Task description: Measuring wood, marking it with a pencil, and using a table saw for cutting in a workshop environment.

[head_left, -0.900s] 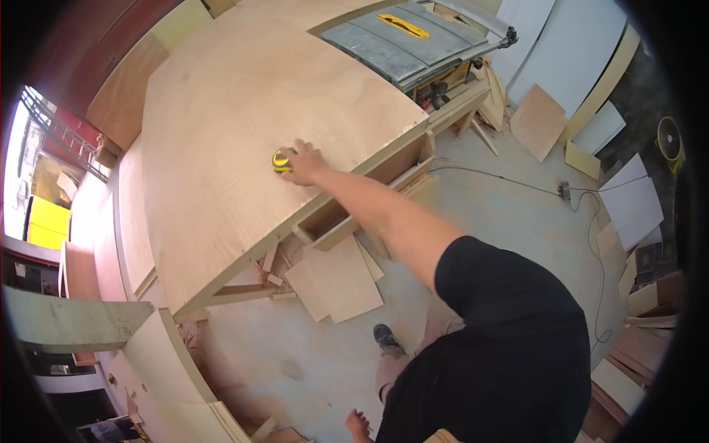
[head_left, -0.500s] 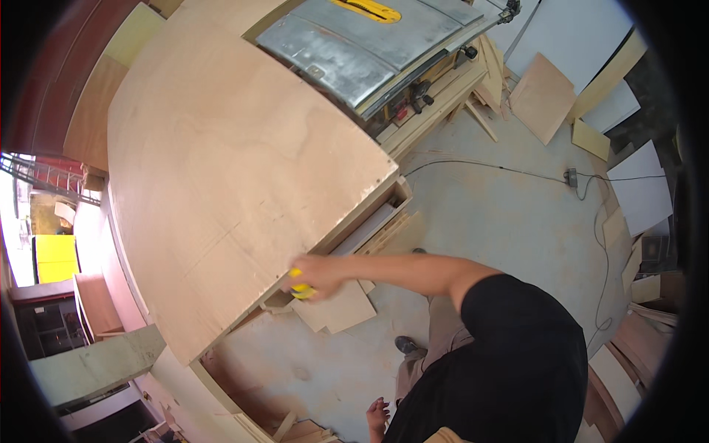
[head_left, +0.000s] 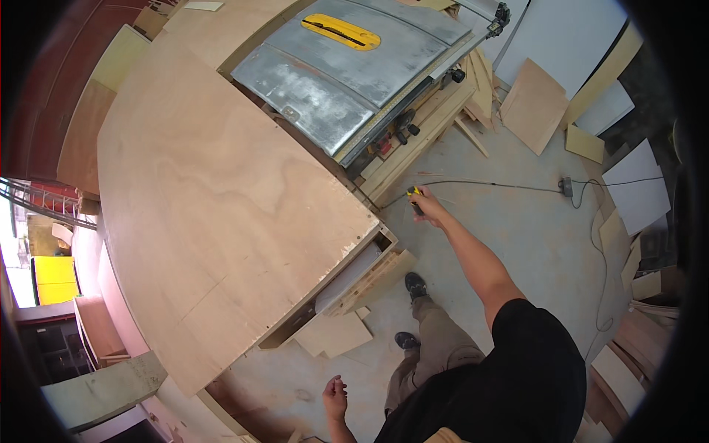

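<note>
My right hand [head_left: 428, 205] is closed around a small yellow-and-black tape measure [head_left: 416, 192], over the floor just past the bench corner. My left hand [head_left: 335, 395] hangs low near my legs, fingers loosely curled and partly apart, with nothing in it that I can see. A large plywood-topped bench [head_left: 221, 192] lies to the left of both hands. Set in at its far end is a table saw [head_left: 332, 59] with a grey metal top and a yellow insert [head_left: 341, 32].
A dark cable [head_left: 495, 184] crosses the floor to a small box. Board offcuts [head_left: 336, 334] lie under the bench edge. More boards [head_left: 535, 107] lean at the right, and a pile of panels [head_left: 628, 376] stands at the lower right. A ladder [head_left: 48, 199] shows at far left.
My right hand has moved from the bench's near edge out past its right corner, carrying the tape measure. My left hand has shifted left. The view has shifted a little too.
</note>
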### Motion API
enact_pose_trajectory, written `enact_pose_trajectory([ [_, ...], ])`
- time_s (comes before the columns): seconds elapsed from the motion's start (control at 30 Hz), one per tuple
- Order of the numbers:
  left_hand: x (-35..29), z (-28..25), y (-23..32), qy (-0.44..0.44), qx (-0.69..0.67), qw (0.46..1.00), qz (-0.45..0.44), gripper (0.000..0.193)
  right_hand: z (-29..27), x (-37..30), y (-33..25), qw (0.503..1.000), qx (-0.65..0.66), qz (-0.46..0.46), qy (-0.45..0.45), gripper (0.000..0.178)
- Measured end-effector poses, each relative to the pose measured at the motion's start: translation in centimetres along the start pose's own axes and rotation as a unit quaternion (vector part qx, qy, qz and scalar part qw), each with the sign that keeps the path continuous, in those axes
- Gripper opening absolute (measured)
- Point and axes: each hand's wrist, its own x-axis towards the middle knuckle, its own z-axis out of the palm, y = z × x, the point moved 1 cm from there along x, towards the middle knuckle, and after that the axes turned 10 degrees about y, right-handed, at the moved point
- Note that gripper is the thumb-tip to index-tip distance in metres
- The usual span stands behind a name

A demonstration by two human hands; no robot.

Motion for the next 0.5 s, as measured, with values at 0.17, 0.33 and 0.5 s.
enact_pose_trajectory([
  [0.17, -2.8, 1.3, -3.9, -0.029, 0.045, 0.997, -0.062, 0.038, 10.2, 6.3, -7.2, 0.903, -0.356, -0.236, 0.051, 0.074],
  [0.33, -7.5, -0.2, -12.0, -0.023, 0.019, 0.991, -0.13, 0.045, 13.4, 7.7, -7.1, 0.796, -0.514, -0.308, 0.082, 0.078],
  [0.5, -10.4, 1.0, -14.9, 0.018, -0.047, 0.981, -0.188, 0.044, 10.9, 5.4, -3.2, 0.853, -0.403, -0.302, 0.138, 0.075],
])
